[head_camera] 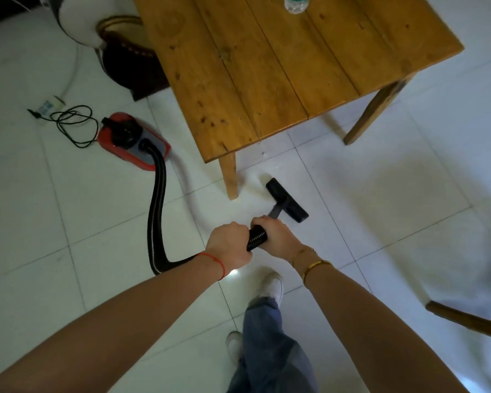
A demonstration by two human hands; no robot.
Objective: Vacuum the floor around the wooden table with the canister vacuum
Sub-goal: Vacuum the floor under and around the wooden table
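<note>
Both hands, the left hand [230,243] and right hand [277,235], grip the black hose [157,211]. The floor nozzle [287,199] rests on white tiles beside the wooden table's [267,66] leg. The red canister vacuum [132,140] sits to the left.

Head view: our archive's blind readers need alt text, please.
Both hands, left hand and right hand, grip a black vacuum hose, its floor nozzle beside a wooden table leg. The red canister sits behind on white tiles.

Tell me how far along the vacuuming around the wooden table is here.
Done: the canister vacuum sits on the floor with its cord lying toward a power strip. In hand: left hand and right hand both grip the hose, with the floor head beside the wooden table's near leg. Left: which tiles are already cleaned cannot be told.
</note>
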